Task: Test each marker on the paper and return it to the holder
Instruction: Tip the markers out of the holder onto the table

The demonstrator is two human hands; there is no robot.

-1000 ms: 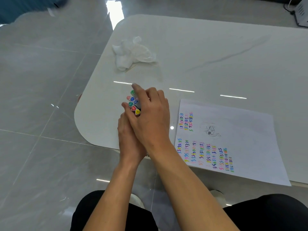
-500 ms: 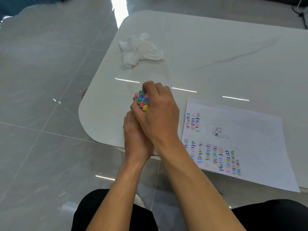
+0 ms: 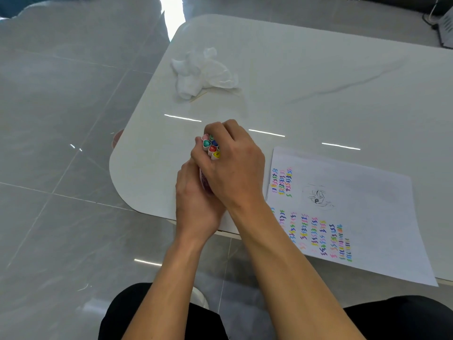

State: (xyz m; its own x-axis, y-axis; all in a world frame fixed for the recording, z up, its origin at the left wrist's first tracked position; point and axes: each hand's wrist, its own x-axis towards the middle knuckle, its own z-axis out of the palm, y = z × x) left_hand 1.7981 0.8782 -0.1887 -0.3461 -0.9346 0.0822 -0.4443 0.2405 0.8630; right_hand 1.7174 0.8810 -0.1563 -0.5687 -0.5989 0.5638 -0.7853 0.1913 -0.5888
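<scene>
The left hand [image 3: 196,204] grips the holder [image 3: 204,184]; the right hand [image 3: 232,168] curls round the markers [image 3: 212,147], with the paper [image 3: 355,192] at 3 o'clock. They seem light, stiff and smooth, so one is best pinched near its cap.

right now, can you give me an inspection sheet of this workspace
surface: white table, glossy, with light reflections.
job's things: markers bunched upright between both hands; paper lies flat at the near edge, with coloured squiggles and a small sketch; holder hidden by the hands.
clutter: crumpled tissue at the far left.
hands: left hand grips the markers low down; right hand curls over their caps.
cables: one cable on the floor, far right.
surroundings: grey tiled floor.
</scene>
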